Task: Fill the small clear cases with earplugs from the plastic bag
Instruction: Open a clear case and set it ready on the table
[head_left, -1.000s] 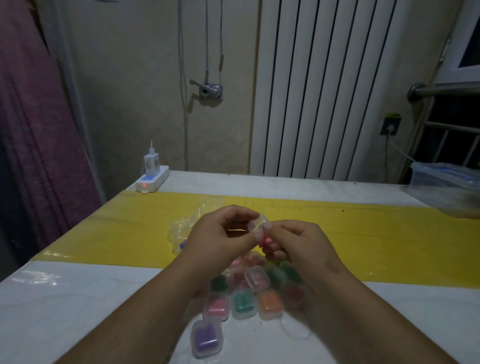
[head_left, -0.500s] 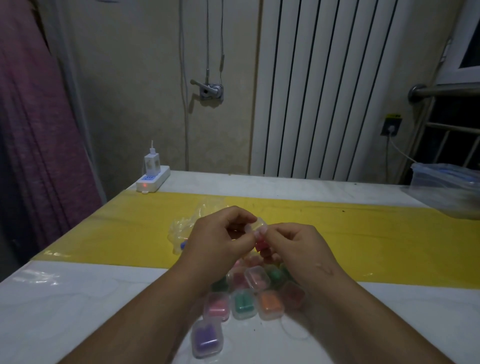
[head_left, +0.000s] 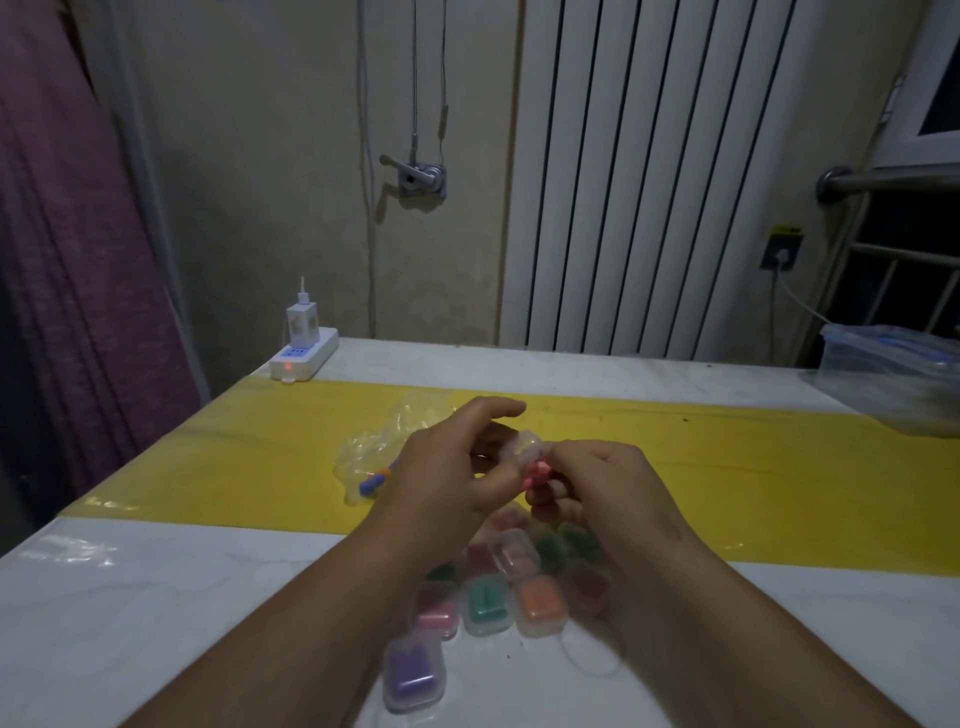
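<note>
Right now my left grip (head_left: 447, 478) and right grip (head_left: 605, 486) meet above the counter (head_left: 156, 597). The left pinches a small clear case (head_left: 525, 446) in curled fingers, and the right pinches pink earplugs (head_left: 537, 474) just beneath it (whether they sit inside it, I cannot tell). Behind my left grip the plastic bag (head_left: 371, 457) lies crumpled on the yellow strip (head_left: 779, 493). Filled cases (head_left: 485, 600) cluster under my wrists, with a purple case (head_left: 413, 673) nearest me.
</note>
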